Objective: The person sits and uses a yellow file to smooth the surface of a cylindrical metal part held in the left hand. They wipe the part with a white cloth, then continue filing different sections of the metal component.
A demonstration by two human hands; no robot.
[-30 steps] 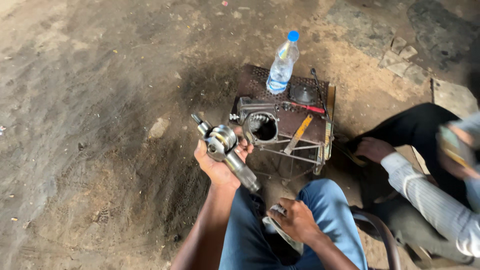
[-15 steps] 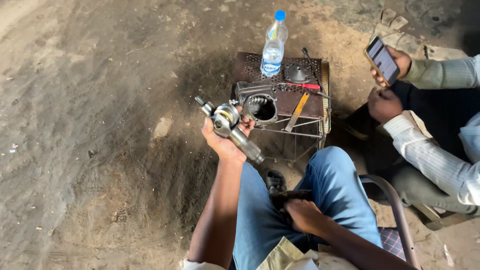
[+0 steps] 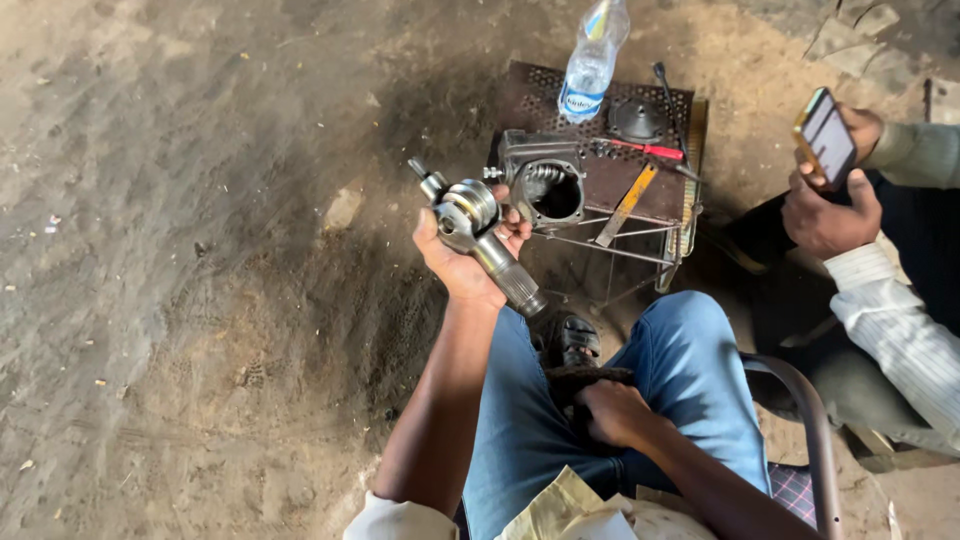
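My left hand grips a grey metal shaft with a bearing ring near its upper end and splines at its lower end, held out over the dirt floor. My right hand rests between my knees, closed on a dark wadded cloth. Just right of the shaft, a metal housing with a round open bore sits on a low rusty perforated stand.
On the stand are a plastic water bottle, a red-handled screwdriver, a yellow-handled tool and a dark round cap. Another person sits at right, holding a phone. A chair frame curves beside my right leg.
The view has shifted down and left, so the stand sits higher in frame. My left hand keeps the shaft at about the same tilt. The other person's phone stays raised.
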